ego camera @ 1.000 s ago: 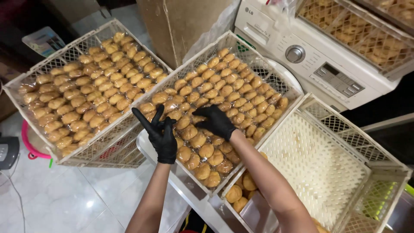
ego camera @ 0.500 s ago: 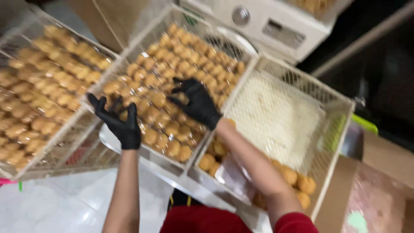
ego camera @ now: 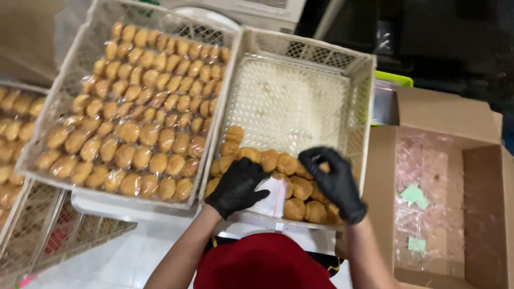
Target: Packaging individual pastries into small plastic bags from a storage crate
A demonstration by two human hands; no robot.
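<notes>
We see a small pile of round, golden-brown pastries (ego camera: 267, 160), each sealed in clear glossy wrap, heaped at the 6 o'clock end of a white plastic crate (ego camera: 300, 45) with a perforated lattice floor; the rest of that floor, toward 12 o'clock, is bare mesh. Among the pastries lies a small white packet (ego camera: 274, 194) with a soft, crinkled look. Our left hand (ego camera: 239, 186), in a matte black glove, lies curled over the pile with its fingers resting on the packet and the pastries beside it; we cannot tell whether it grips the packet or only presses on it. Our right hand (ego camera: 332, 182), gloved the same way, has thumb and forefinger drawn together in a pinch at the top of the pile, the other fingers bent; what sits between the fingertips is too small to make out. At 9 o'clock of this crate, touching it wall to wall, stands a second white crate (ego camera: 75, 53) packed edge to edge with neat rows of the same wrapped pastries. Farther toward 9 o'clock a third crate (ego camera: 13, 107) shows only its corner, also filled. At 3 o'clock an open brown cardboard box (ego camera: 444, 109) is lined with wrinkled clear plastic film, with small pale green slips (ego camera: 415, 194) lying on it. At 6 o'clock, a red garment (ego camera: 262, 265) fills the bottom edge.
</notes>
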